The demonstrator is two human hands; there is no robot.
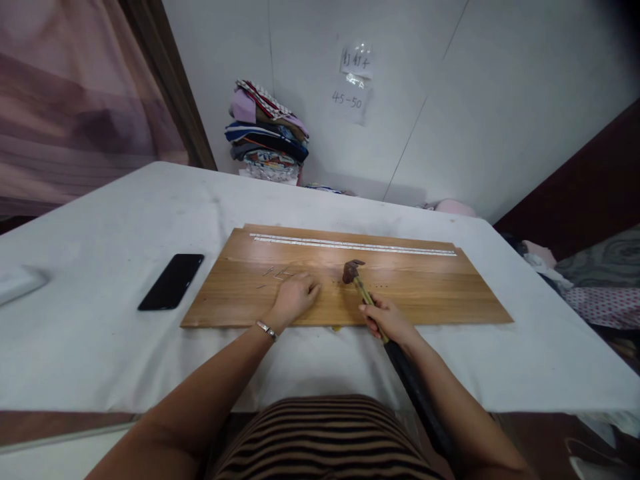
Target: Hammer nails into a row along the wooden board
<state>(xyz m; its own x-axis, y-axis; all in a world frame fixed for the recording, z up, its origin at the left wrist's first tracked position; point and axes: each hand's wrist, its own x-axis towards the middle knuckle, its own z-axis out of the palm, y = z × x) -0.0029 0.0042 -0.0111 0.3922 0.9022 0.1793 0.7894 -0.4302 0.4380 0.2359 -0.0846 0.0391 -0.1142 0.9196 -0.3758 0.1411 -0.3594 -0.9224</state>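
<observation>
Hammer (400, 363): in the right hand (383, 319), tilted, with brown claw head (351, 271) over the middle of the board and black grip running back beside the right forearm. Can't tell whether touching the wood.
Right hand: wrapped firmly round the yellowish part of the handle, between head and black grip.
Left hand (297, 293): down at the board, fingers curled in together. Can't tell if pinching anything.
Nails (269, 271): loose on the board, just beyond and left of the left hand.
Dark specks (380, 287): in a short row on the board, near the hammer head. Too small to tell whether nail heads or holes.
Board (440, 293): wood-grained, flat on the white table (100, 280).
White strips (350, 246): two, side by side, along the board's far edge.
Phone (171, 282): black, dark screen up, on the table left of the board.
Bracelet (267, 330): on the left wrist.
Clothes (270, 133): folded, piled at the table's back by the wall (300, 40).
Lower note (349, 100): on the wall, reading "45-50".
</observation>
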